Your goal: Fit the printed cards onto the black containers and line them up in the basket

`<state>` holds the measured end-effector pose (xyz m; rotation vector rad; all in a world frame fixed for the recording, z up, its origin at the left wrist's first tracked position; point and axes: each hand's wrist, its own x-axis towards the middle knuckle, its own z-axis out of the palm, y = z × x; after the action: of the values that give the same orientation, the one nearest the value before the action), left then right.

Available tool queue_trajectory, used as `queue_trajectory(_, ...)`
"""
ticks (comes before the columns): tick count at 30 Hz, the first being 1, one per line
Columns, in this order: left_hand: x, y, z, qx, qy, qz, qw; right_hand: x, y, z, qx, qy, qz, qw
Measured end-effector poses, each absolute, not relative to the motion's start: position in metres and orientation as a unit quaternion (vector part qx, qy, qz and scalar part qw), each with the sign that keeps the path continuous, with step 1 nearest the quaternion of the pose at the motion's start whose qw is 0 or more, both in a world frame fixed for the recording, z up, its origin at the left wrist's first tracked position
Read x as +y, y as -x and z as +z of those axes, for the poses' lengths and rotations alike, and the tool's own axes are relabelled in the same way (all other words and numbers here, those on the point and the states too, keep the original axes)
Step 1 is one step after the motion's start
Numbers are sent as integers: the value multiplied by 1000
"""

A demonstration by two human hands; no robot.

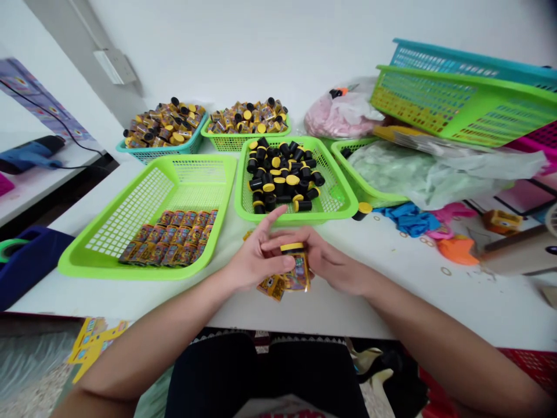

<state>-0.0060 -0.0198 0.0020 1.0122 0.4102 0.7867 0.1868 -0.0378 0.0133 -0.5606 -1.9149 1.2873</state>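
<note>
Near the table's front edge, both hands are around a small canister (292, 248) with a yellow lid and a colourful printed sleeve (298, 274) around its body. My left hand (256, 255) presses its thumb on the side of it, with the index finger stretched out. From the other side my right hand (326, 258) closes its fingers around it, partly hidden behind it. Just under the hands lie flat printed sleeves (272, 287), partly covered. Beyond the fingertips stands a green basket (339, 204) of loose black canisters (278, 183) with yellow lids.
At left, a green basket (69, 255) holds rows of sleeved canisters (174, 238). Two full baskets stand behind, one blue (167, 152), one green (226, 142). A lone canister (362, 211), balloons (409, 219) and stacked baskets (461, 104) are at right. A heat gun (30, 154) lies far left.
</note>
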Motion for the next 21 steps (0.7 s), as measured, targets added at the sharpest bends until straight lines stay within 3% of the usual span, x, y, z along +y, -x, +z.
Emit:
queue_trajectory(5,-19,5,1,245,-458,391,759,-38,-189,20,-871,244,171,391)
queue_trajectory(13,-15,9,11,302,-524,440,663,-34,-185,9,-881,275,-62,381)
queue_trajectory(17,-24,14,24,347,-627,460,524,-37,-186,13,-876,271,-96,386)
queue_trajectory(21,-40,47,51,396,-766,427,270,-23,-207,33,-835,367,-70,404)
